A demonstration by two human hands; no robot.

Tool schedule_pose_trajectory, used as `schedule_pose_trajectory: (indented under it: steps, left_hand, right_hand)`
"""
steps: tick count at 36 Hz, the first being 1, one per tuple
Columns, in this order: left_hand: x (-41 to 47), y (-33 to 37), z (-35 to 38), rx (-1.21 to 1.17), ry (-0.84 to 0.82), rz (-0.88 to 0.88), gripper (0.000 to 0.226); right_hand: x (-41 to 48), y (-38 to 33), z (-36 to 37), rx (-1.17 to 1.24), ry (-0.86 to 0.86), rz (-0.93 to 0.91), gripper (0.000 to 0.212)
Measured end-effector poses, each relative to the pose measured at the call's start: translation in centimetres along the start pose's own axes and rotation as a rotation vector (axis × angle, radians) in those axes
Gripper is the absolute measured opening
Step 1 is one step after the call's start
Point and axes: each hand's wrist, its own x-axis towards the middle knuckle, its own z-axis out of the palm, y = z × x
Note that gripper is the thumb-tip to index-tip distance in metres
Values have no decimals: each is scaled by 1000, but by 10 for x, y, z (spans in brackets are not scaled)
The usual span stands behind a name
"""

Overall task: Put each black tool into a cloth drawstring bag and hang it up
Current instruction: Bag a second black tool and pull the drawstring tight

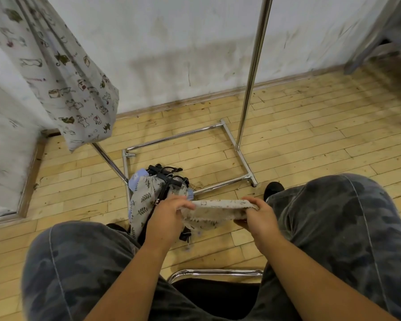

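At lower centre of the frame, the left hand and the right hand both grasp a pale printed cloth drawstring bag. Each hand has its fingers curled over one end of the bag's top edge, so the cloth is stretched flat between them. How the thumbs lie under the cloth is hard to tell. Whether the bag holds anything cannot be seen, and its lower part blurs into the heap behind it.

Just above the left hand, on the wooden floor, lies a heap of leaf-print bags. Black tools show at its top (their shape is hard to make out). A cat-print cloth bag hangs at upper left, cut off by the frame edge, near the chrome garment rack.
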Motion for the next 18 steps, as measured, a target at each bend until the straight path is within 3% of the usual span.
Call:
schedule_pose_trajectory:
  steps: [5, 12, 18]
  left_hand:
    - [1, -8, 5, 48, -160, -30, 56]
    - [1, -7, 6, 15, -160, -103, 54]
    - [4, -3, 3, 30, -176, -200, 51]
  right_hand:
    - [-7, -7, 4, 10, -89, 4, 22]
    - [-8, -5, 3, -221, -41, -106, 7]
    - [-10, -6, 2, -258, -2, -135, 16]
